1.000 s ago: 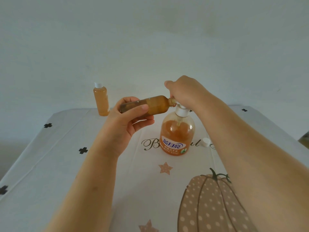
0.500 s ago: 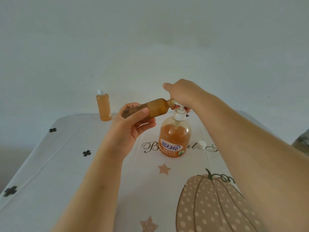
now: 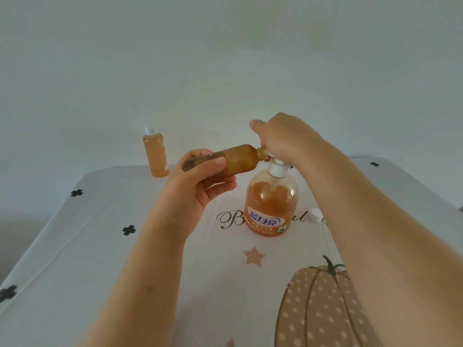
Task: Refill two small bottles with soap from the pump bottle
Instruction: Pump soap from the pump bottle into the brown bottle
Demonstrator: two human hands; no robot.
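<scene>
Currently, a small bottle [image 3: 233, 160] is held almost on its side above the table [image 3: 75, 246] by the left hand [image 3: 198, 181]. The thumb is laid along the near side and the fingers are curled beneath, so the lower half of the bottle is wrapped. Brownish-orange soap is seen inside it. Its open neck is pointed rightward and is met by the spout of the pump bottle [image 3: 271, 204]; the exact contact is hidden under the right hand [image 3: 283, 139].

That hand is set on top of the pump head, back toward the camera, with the fingers bent down over it and the thumb stuck out to the left. The pump bottle is stood upright around the middle of the table, orange soap filling most of it, a blue and white label facing the near edge.

A second small bottle [image 3: 155, 154], filled and capped in white, is stood upright near the far left corner. A loose white cap [image 3: 315, 215] is seen just right of the pump bottle, beside the right forearm. The cloth is printed with a pumpkin [image 3: 320, 304] towards the near right.
</scene>
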